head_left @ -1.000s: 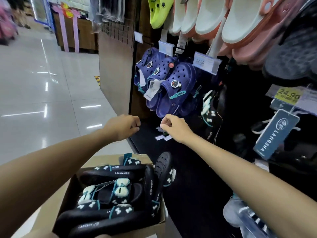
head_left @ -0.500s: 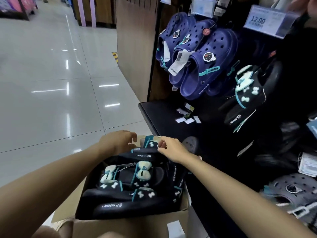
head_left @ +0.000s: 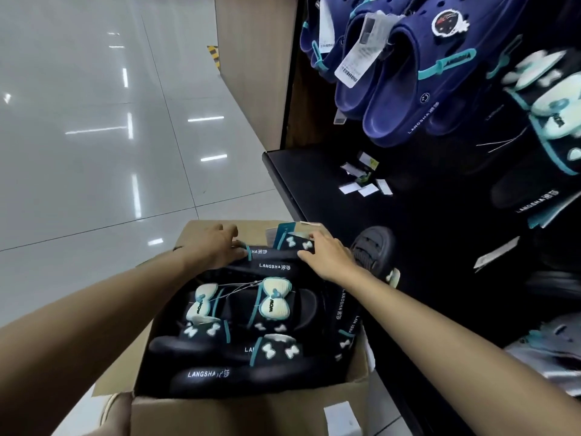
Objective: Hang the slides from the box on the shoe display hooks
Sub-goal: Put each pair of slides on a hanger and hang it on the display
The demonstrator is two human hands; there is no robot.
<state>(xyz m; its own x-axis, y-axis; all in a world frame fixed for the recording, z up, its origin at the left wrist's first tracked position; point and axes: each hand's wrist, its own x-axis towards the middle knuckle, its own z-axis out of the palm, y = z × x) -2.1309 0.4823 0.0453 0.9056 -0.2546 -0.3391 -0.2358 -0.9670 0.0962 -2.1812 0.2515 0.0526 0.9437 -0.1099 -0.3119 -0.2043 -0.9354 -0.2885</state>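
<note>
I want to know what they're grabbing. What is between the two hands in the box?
In the head view, the black slide marked LANGSHA lies between the left hand and the right hand, at the far end of the cardboard box; both hands touch it.

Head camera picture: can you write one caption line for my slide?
Both hands, left hand and right hand, reach black slides in the cardboard box beside the shoe display.

At lower centre we see the open cardboard box [head_left: 248, 415] packed with black slides [head_left: 251, 344] bearing teal trim, pale bows and white LANGSHA lettering, lying stacked on their sides. At right, a matching slide [head_left: 534, 146] hangs on the display.
</note>
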